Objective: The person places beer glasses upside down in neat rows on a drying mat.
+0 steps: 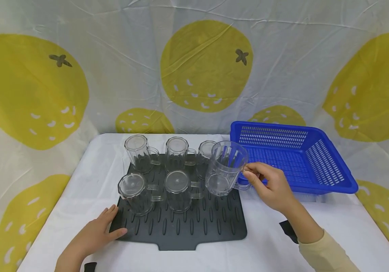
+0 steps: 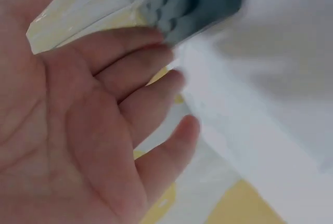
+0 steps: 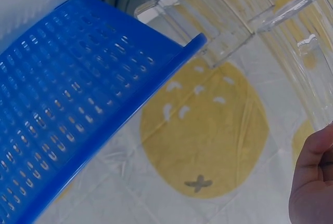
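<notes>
My right hand [image 1: 268,185] pinches the handle of a clear glass mug [image 1: 226,166], which tilts with its mouth up above the right side of a dark ridged drying mat [image 1: 184,230]. Three clear mugs stand in the back row, the rightmost mug [image 1: 203,160] partly hidden behind the held one. Two more, a left mug [image 1: 140,194] and a middle mug [image 1: 178,190], stand in front of them with bases up and handles to the right. With fingers spread, my left hand [image 1: 96,230] rests at the mat's left edge; its palm fills much of the left wrist view.
A blue perforated basket [image 1: 333,158] stands at the back right of the white-covered table [image 1: 265,241], close beside the held mug. Behind the table hangs a pale cloth [image 1: 123,56] with yellow lemon prints.
</notes>
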The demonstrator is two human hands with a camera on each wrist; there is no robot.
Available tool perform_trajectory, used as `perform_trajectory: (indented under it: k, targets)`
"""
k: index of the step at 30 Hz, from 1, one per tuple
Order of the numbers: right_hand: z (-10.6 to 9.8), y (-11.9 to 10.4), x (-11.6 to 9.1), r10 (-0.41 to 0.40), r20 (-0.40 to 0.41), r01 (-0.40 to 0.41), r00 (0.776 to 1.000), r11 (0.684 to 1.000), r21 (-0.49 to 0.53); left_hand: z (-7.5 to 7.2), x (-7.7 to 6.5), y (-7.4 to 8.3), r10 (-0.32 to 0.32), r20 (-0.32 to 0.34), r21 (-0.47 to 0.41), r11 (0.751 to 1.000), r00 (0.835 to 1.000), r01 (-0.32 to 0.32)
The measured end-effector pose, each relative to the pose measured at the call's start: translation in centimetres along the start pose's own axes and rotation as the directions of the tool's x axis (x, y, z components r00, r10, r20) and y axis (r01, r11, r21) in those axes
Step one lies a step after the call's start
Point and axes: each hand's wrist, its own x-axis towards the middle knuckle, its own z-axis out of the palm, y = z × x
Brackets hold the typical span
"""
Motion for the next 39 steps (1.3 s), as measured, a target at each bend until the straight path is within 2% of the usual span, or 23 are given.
perform_trajectory:
  k: [4,6,7,8,9,11,12,13,14,15,16,17,18,19,20,21,23,25,27,30,36,39]
  targets:
    - [0.0,0.1,-0.1,0.0,0.004,0.0,1.0,1.0,0.006,-2.0,-1.1,1.1,-0.042,0.054,-0.033,0.998,0.998,0.044]
    - [0.1,0.1,-0.2,-0.007,0.004,0.007,1.0,1.0,0.009,-3.0,-1.9,2.2,0.042,0.07,-0.099,0.995,0.997,-0.035]
    - [0.0,0.1,-0.2,-0.011,0.003,0.011,1.0,1.0,0.01,-3.4,-2.2,2.9,0.129,0.058,-0.143,0.983,0.99,-0.12]
    - [0.0,0.1,-0.3,-0.015,0.002,0.015,1.0,1.0,0.01,-3.7,-2.5,3.8,0.229,0.029,-0.19,0.957,0.973,-0.22]
    - [0.0,0.1,-0.3,-0.017,-0.001,0.017,1.0,1.0,0.012,-3.9,-2.7,4.9,0.331,-0.006,-0.24,0.916,0.944,-0.322]
    - [0.0,0.0,-0.4,-0.019,-0.006,0.019,1.0,1.0,0.009,-4.0,-2.9,7.4,0.506,-0.092,-0.338,0.794,0.858,-0.505]
    - [0.0,0.0,-0.4,-0.022,-0.008,0.022,1.0,1.0,0.007,-3.9,-2.7,8.8,0.554,-0.136,-0.386,0.733,0.821,-0.559]
    - [0.0,-0.1,-0.4,-0.024,-0.01,0.024,1.0,1.0,0.006,-3.7,-2.5,10.2,0.578,-0.172,-0.436,0.682,0.798,-0.587]
    - [-0.1,-0.1,-0.4,-0.028,-0.012,0.028,1.0,1.0,0.005,-3.6,-2.2,11.6,0.577,-0.191,-0.495,0.642,0.794,-0.585]
    - [-0.1,-0.2,-0.4,-0.032,-0.012,0.032,0.999,0.999,0.003,-3.5,-1.8,12.9,0.564,-0.187,-0.556,0.614,0.804,-0.56]
    - [-0.2,-0.3,-0.3,-0.036,-0.01,0.036,0.999,0.999,0.0,-3.3,-1.3,14.1,0.545,-0.169,-0.617,0.591,0.821,-0.519]
    - [-0.2,-0.3,-0.3,-0.041,-0.008,0.041,0.999,0.999,-0.001,-3.2,-0.8,15.3,0.519,-0.126,-0.683,0.573,0.845,-0.453]
    - [-0.3,-0.4,-0.3,-0.046,-0.005,0.046,0.999,0.999,-0.002,-3.0,-0.2,16.3,0.493,-0.069,-0.743,0.555,0.867,-0.374]
    - [-0.4,-0.4,-0.3,-0.05,-0.003,0.05,0.999,0.999,-0.003,-2.9,0.3,17.3,0.475,-0.003,-0.788,0.541,0.88,-0.295]
    - [-0.4,-0.5,-0.3,-0.055,-0.002,0.055,0.998,0.998,-0.005,-2.6,0.9,18.1,0.461,0.071,-0.824,0.527,0.884,-0.209]
    - [-0.5,-0.6,-0.3,-0.059,-0.001,0.059,0.998,0.998,-0.005,-2.3,1.4,18.8,0.449,0.146,-0.848,0.516,0.881,-0.123]
    - [-0.6,-0.8,-0.3,-0.072,-0.001,0.072,0.997,0.997,-0.006,-1.6,2.3,19.9,0.431,0.27,-0.869,0.495,0.861,0.024]
    - [-0.7,-0.9,-0.3,-0.086,-0.001,0.086,0.996,0.996,-0.005,-0.8,3.2,20.5,0.425,0.348,-0.871,0.475,0.835,0.121]
    - [-0.7,-1.1,-0.3,-0.097,0.003,0.097,0.995,0.995,-0.007,-0.2,4.0,20.8,0.416,0.395,-0.871,0.453,0.819,0.19]
    - [-0.7,-1.3,-0.4,-0.11,0.011,0.11,0.994,0.994,-0.012,0.6,4.9,21.0,0.393,0.436,-0.866,0.428,0.81,0.258]
    - [-0.5,-1.6,-0.4,-0.144,0.019,0.144,0.989,0.99,0.001,0.9,6.1,21.1,0.386,0.48,-0.848,0.433,0.787,0.305]
    - [-0.3,-1.8,-0.4,-0.17,0.032,0.17,0.985,0.985,0.012,0.8,6.5,21.3,0.384,0.481,-0.848,0.43,0.788,0.308]
